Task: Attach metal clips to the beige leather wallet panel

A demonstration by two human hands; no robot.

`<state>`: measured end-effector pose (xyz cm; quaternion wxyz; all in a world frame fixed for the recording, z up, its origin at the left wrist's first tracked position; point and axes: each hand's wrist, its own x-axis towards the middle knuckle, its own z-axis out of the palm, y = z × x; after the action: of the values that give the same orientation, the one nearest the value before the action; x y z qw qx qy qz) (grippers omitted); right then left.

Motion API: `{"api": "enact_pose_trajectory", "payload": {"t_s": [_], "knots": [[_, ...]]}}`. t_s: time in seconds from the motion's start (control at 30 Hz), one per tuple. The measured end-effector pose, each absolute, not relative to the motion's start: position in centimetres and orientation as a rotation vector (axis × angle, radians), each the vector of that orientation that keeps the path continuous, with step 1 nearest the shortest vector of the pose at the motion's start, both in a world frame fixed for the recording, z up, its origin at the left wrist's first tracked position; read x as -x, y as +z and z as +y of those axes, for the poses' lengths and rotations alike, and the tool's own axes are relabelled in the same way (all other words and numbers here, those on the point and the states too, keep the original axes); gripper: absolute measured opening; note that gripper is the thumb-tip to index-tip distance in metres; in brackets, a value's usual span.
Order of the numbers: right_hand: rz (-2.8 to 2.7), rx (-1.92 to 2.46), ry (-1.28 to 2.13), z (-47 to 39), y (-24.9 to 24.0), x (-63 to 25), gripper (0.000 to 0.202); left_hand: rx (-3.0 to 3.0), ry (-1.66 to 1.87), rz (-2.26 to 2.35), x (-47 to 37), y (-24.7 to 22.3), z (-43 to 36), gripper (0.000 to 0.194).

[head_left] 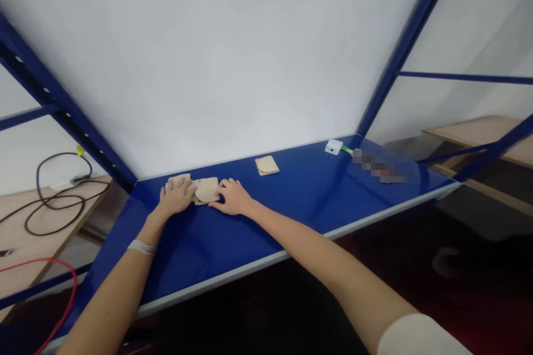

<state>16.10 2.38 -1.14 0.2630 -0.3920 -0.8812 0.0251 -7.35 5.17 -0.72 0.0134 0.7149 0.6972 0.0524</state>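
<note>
Both my hands rest on the blue shelf top (316, 199) near its back left. My left hand (177, 195) lies flat over a beige flat piece (179, 178), fingers pressing down on it. Beside it sits another beige square piece (207, 189) with rounded corners, and my right hand (234, 197) touches its right edge with the fingertips. A third beige piece (267, 165) lies alone further right, apart from both hands. I cannot tell whether the pieces under my hands are stacked.
A small white block (333, 147) with a green stick (346, 150) lies at the shelf's back right, next to a blurred patch. Blue uprights frame the shelf. A black cable (58, 188) and a red cable (62, 272) lie on the wooden surface at left.
</note>
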Motion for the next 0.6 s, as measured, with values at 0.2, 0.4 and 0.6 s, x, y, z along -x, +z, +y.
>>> {"api": "enact_pose_trajectory", "payload": {"t_s": [0.2, 0.4, 0.6], "knots": [[-2.368, 1.040, 0.038, 2.2, -1.3, -16.1, 0.051, -2.050, 0.206, 2.180, 6.2, -0.1, 4.6, 0.070], [-2.378, 1.067, 0.031, 2.1, -1.2, -16.2, 0.052, -2.019, 0.247, 2.198, 5.6, -0.1, 3.1, 0.070], [-2.367, 1.107, -0.058, 1.8, -1.1, -16.0, 0.056, -2.074, 0.501, 2.282, 4.5, 0.6, -1.0, 0.072]]}}
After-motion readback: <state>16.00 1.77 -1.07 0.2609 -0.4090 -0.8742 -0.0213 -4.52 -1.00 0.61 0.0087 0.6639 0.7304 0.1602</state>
